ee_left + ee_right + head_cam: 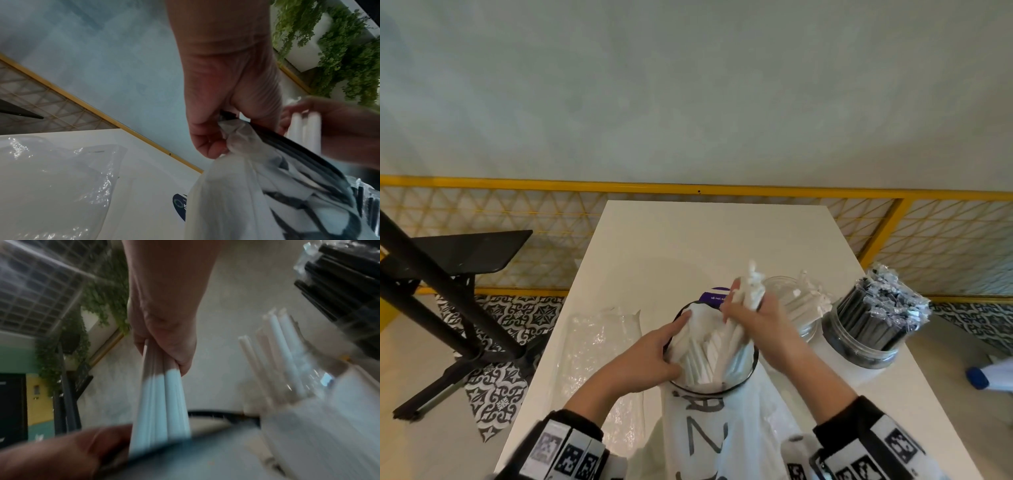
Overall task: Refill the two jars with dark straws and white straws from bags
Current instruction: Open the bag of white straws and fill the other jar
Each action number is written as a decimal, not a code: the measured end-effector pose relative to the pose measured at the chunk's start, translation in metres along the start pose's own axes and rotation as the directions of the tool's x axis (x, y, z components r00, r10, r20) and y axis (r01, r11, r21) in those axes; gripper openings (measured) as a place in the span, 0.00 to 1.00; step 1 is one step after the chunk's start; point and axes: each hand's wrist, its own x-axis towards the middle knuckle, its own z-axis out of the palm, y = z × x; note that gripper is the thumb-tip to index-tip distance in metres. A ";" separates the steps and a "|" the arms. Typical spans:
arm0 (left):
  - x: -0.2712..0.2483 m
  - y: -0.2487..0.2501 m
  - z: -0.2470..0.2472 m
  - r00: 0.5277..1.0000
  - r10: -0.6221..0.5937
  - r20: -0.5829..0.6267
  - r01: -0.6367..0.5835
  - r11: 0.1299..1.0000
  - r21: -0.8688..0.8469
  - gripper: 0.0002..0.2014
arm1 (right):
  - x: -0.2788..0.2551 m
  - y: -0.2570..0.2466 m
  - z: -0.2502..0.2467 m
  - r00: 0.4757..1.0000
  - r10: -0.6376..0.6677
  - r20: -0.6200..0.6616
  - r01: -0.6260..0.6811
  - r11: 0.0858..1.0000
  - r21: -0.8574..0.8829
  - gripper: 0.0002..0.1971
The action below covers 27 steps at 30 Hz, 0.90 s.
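Note:
A white bag [709,425] with black lettering stands open at the table's near edge, full of white straws [702,356]. My left hand [654,356] grips the bag's black-edged rim [236,129] on its left side. My right hand [753,318] grips a bundle of white straws [164,395] halfway out of the bag, their tips [751,277] pointing up. Behind it a clear jar [798,308] holds some white straws leaning right. Further right, another clear jar [866,339] is packed with dark wrapped straws [883,305].
An empty clear plastic bag [599,353] lies flat on the white table [709,236] left of the white bag. A purple label [717,295] shows behind the bag. A black folding table [448,274] stands on the left floor; a yellow lattice rail [517,186] runs behind.

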 end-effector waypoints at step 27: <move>0.003 -0.010 -0.003 0.999 -0.054 0.009 0.054 0.999 0.003 0.44 | 0.016 -0.034 -0.089 0.790 -0.196 -0.581 0.231 0.973 -0.014 0.15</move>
